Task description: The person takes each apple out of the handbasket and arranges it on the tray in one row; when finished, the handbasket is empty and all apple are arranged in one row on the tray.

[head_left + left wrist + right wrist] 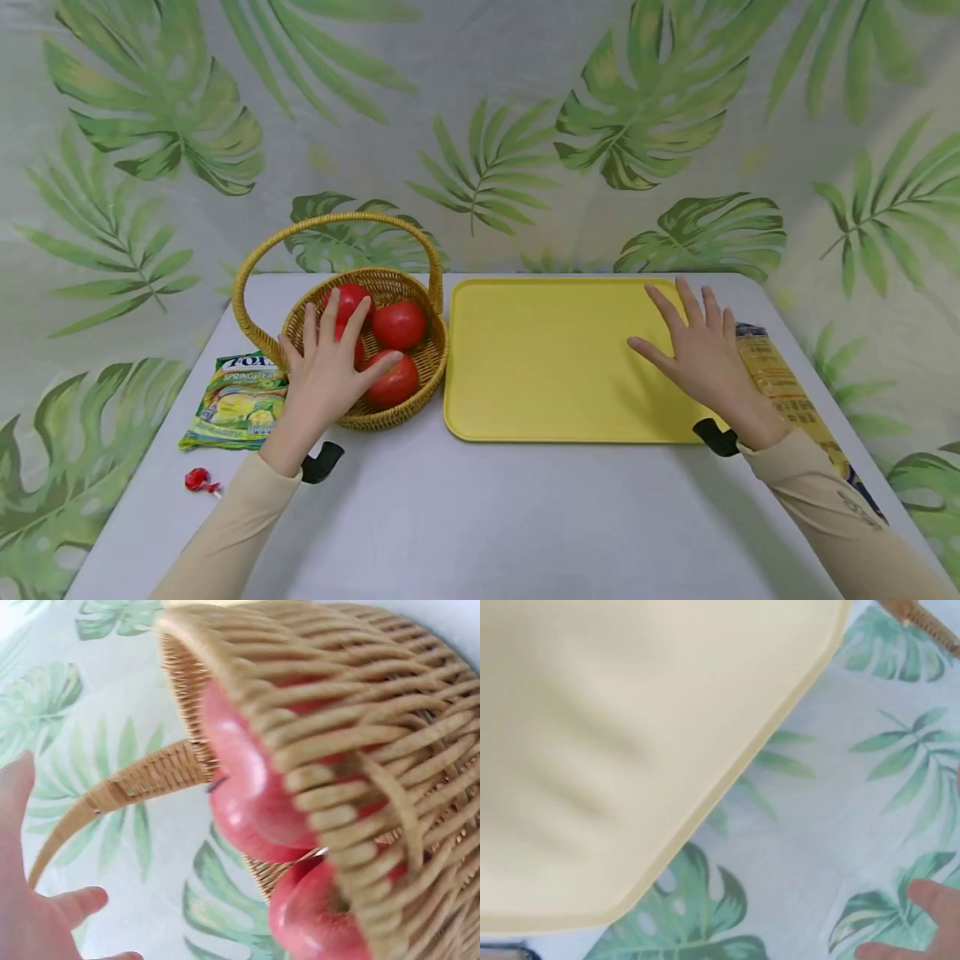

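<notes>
My left hand (325, 379), its fingers spread, hovers over the near left side of a wicker basket (408, 408) with a tall arched handle. Several red tomato-like fruits (399, 325) lie in the basket, partly covered by that hand in the head view. In the left wrist view, the basket's woven wall (405, 750) fills the right side and the hand's fingers (82, 900) hold nothing. Over the right part of a yellow tray (540, 358), my right hand (708, 362) is held with fingers spread and nothing in its grasp. The right wrist view shows the tray's raised edge (727, 780).
Left of the basket lies a green and yellow candy bag (236, 404), with a red wrapped lollipop (198, 480) nearer the front. A long yellow package (787, 383) lies along the table's right edge, partly behind the right arm. Leaf-patterned cloth (480, 167) hangs behind the white table (480, 517).
</notes>
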`<state>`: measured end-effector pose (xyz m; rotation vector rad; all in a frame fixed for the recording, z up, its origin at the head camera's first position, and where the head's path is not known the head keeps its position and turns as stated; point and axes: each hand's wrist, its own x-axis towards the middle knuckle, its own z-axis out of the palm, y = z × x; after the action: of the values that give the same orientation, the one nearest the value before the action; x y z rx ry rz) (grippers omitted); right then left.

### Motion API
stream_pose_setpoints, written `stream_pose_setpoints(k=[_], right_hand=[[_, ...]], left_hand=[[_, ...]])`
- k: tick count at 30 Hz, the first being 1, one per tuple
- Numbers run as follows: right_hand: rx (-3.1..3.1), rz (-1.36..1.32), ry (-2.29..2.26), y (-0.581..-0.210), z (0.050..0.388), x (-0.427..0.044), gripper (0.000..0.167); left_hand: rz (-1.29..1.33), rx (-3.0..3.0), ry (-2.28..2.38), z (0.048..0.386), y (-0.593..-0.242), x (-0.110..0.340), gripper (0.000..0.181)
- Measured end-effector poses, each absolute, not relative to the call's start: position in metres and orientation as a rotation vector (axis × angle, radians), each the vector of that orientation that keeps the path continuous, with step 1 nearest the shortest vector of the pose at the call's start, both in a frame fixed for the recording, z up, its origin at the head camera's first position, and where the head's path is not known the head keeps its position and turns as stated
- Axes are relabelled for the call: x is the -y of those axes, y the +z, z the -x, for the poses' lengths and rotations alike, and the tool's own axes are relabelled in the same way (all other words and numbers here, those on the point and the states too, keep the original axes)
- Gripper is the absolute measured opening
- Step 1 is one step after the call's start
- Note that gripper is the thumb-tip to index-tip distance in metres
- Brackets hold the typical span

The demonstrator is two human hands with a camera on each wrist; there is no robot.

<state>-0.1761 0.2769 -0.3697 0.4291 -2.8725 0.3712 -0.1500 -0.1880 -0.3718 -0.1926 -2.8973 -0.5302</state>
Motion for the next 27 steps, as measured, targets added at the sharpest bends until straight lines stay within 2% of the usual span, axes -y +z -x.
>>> stream_pose_setpoints(k=[6,11,19,27], right_hand=[[2.743,-0.666,0.669,-0.358,0.186,-0.248,0.072],[2.615,-0.936,1.014,-0.357,0.195,-0.213,0.069],[2.502,-1.231,1.614,-0.367,0.216,-0.147,0.067],[2.444,-1.470,1.973,-0.384,0.237,-0.084,0.065]], left_hand=[[0.249,2.813,-0.701,0.131,-0.356,0.196,0.081],[0.286,2.711,-1.044,0.115,-0.354,0.213,0.068],[0.275,2.500,-1.485,0.092,-0.372,0.238,0.056],[0.094,2.446,-1.691,0.074,-0.398,0.254,0.055]])
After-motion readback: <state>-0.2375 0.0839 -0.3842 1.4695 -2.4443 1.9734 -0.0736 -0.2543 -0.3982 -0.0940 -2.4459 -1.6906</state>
